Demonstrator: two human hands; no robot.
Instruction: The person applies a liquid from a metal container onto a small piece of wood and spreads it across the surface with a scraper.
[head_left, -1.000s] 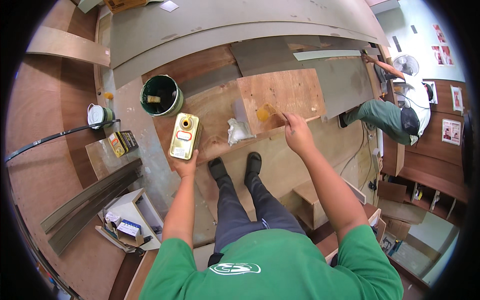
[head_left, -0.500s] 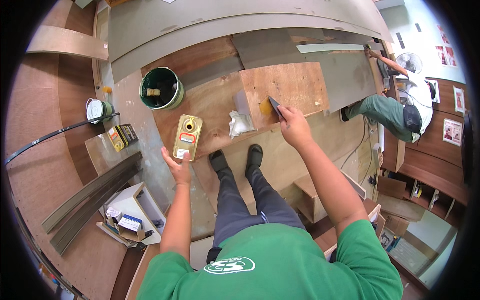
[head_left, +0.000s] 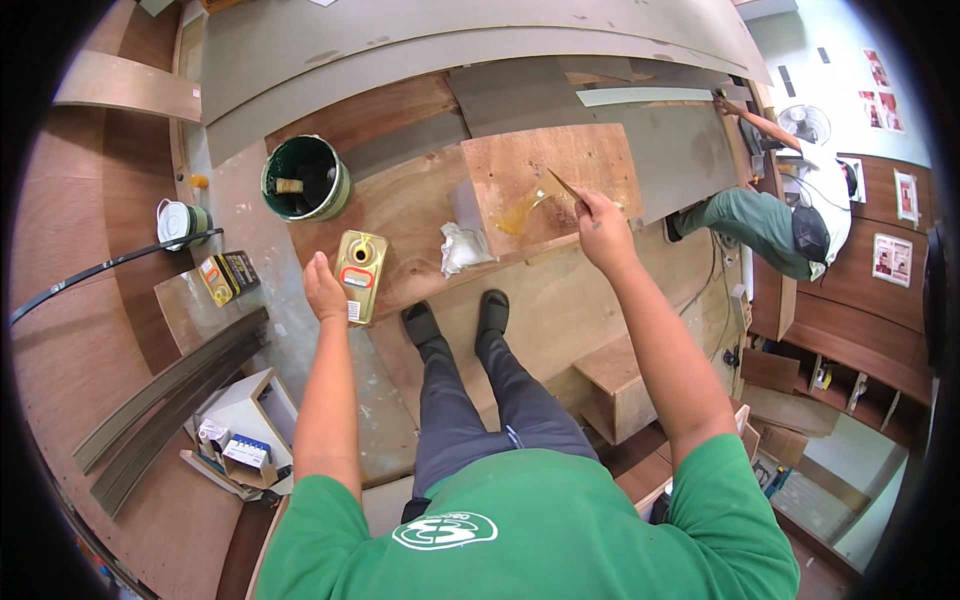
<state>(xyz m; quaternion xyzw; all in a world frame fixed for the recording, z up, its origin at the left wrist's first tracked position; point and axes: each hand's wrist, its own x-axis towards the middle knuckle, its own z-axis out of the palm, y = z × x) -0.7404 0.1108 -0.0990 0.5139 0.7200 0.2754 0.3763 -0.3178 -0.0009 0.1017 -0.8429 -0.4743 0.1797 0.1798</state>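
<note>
My right hand [head_left: 606, 232] grips a putty knife [head_left: 563, 184], its thin blade angled over the wooden box [head_left: 502, 158]. A glossy smear of yellow glue [head_left: 516, 216] lies on that box's plywood top, left of the blade. My left hand [head_left: 324, 290] is beside a gold rectangular tin [head_left: 361, 268] with an open round spout, its fingers stretched out and not wrapped round it. Whether the hand touches the tin's side, I cannot tell. Between tin and box sits a crumpled white rag [head_left: 464, 247].
A green bucket [head_left: 340, 190] holding a brush or roller stands behind the tin. Left are a lidded pail [head_left: 180, 224] and a black-and-yellow tin [head_left: 230, 275]. Large grey sheets [head_left: 480, 50] lie at the far side. Another person [head_left: 815, 210] works at the far right.
The putty knife has swept right across the box top, and the glue is spread wider. My left hand's fingers have drawn closer together beside the tin. The whole view has shifted slightly.
</note>
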